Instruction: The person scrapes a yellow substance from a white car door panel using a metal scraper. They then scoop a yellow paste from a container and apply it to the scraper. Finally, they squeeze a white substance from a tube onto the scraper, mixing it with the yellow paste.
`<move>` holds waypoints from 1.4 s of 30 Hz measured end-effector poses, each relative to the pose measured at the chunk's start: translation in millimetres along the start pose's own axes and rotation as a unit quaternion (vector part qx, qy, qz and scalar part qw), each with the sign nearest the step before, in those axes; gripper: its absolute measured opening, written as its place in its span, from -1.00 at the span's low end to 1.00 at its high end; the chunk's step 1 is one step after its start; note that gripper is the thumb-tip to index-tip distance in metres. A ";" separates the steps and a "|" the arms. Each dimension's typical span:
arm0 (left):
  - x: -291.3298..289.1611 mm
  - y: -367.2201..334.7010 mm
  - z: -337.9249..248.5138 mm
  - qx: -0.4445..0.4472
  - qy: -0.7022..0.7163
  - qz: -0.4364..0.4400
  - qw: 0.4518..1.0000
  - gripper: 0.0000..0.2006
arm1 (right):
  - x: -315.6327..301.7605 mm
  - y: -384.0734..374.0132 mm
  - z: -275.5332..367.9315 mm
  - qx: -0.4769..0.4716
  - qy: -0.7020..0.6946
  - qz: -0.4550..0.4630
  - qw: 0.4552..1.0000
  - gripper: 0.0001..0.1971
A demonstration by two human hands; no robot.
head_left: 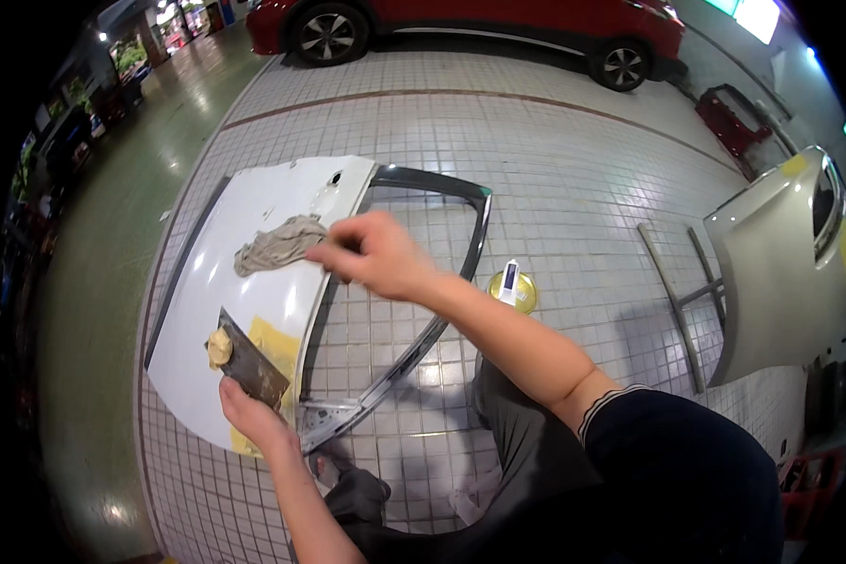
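A white car door panel [218,235] lies in front of me, with yellow filler patches [274,340] near its close end. My left hand [252,414] grips a dark, flat putty board [254,368]. A lump of beige putty [220,348] sits at that board's far left edge. Above the door's right part, my right hand [371,254] has its thumb and fingers pinched together, slightly blurred. They meet the end of a crumpled grey rag [282,246], which stretches left over the white panel.
The door's dark window frame [484,221] reaches right over the tiled floor [536,169]. A round yellow tin [526,293] with a white tube on top stands beside it. Another pale door panel [771,273] leans at right near metal stand bars [672,301]. A red car [479,21] is parked beyond.
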State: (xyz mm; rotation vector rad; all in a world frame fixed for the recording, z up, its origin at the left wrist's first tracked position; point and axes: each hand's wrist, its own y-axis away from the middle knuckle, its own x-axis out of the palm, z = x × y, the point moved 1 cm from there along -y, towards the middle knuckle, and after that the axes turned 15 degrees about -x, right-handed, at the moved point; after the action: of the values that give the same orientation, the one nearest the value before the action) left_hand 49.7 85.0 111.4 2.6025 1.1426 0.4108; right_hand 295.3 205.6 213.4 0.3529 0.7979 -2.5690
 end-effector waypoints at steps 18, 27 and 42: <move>47.0 0.3 12.9 -0.036 -0.025 0.044 0.998 -0.66 | -116.5 343.9 -414.4 0.433 0.437 -0.310 0.725 -0.37; 33.0 -7.7 20.9 0.005 -0.082 0.018 0.996 -0.59 | -69.2 292.6 -406.2 0.500 0.364 -0.209 0.757 -0.43; 27.8 -9.7 32.3 0.129 -0.157 -0.005 0.979 -0.62 | -61.9 296.5 -393.0 0.408 0.172 -0.298 0.846 -0.52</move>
State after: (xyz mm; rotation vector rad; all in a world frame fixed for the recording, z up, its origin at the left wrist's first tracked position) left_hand 72.8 107.9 82.3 2.7456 1.1609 -0.1605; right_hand 532.4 234.9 -221.5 0.9668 -0.2180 -3.3963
